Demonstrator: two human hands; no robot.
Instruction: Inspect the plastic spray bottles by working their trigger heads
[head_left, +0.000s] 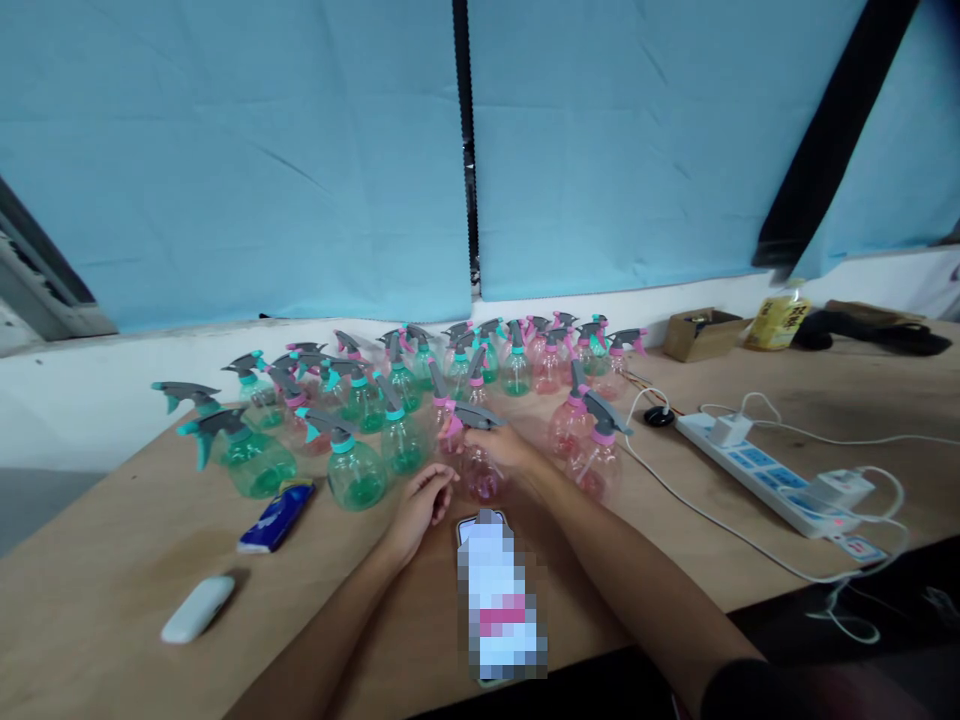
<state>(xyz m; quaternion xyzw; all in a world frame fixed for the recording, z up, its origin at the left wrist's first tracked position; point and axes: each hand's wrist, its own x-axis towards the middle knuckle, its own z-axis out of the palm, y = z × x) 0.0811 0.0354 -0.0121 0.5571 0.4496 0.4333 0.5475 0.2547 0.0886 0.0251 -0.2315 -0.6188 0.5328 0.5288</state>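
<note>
Where hand (501,443) grips — pink bottle (480,470) beneath.

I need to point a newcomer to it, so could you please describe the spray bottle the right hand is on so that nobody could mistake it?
On the wooden table, find the crowd of spray bottles below the blue curtain. At its near edge stands a pink spray bottle, just beyond the phone. It alone has the right hand around its neck, the left hand beside it.

We cannot read the pixelated rectangular phone screen (499,598) lying on the table. The right hand (501,445) hides the clear pink plastic spray bottle (480,472) neck; both forearms leave the bottom edge.
</note>
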